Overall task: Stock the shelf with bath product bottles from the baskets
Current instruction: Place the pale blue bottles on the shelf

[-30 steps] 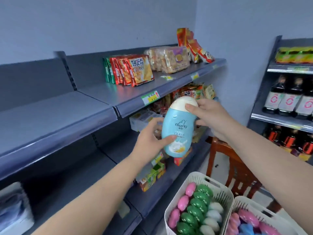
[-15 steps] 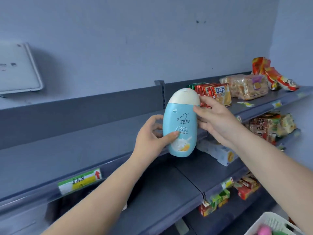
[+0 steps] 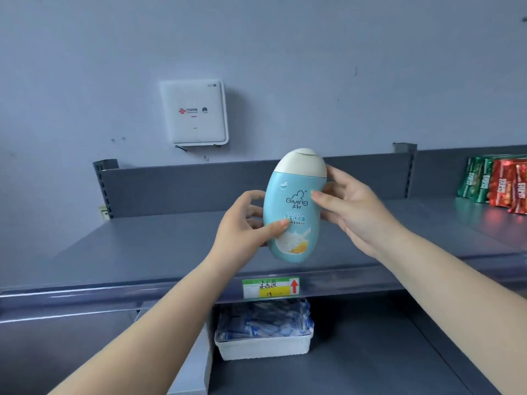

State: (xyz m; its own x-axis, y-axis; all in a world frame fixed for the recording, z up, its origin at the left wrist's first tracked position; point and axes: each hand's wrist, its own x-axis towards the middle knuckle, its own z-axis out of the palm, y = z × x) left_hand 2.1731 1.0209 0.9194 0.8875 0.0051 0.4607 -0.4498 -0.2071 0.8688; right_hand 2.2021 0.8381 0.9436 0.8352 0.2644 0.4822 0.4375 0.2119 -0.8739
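Note:
A light blue bath bottle point(image 3: 293, 215) with a cream cap and a "Giving" label is held upright, slightly tilted, above the front part of the grey top shelf point(image 3: 159, 252). My left hand point(image 3: 245, 223) grips its lower left side, thumb across the label. My right hand point(image 3: 350, 209) holds its upper right side near the cap. The bottle's base hangs above the shelf surface, not touching it. The baskets are out of view.
Green and red snack packets point(image 3: 496, 183) stand at the shelf's right end. A price tag point(image 3: 271, 287) with a red arrow sits on the shelf edge. Below, a white tray of blue packets point(image 3: 263, 329) rests on the lower shelf. A white box point(image 3: 195, 112) hangs on the wall.
My view has swung left and up, away from the baskets, to face the bare shelf section. Both hands carried the bottle along, and it now hangs over the top shelf's front.

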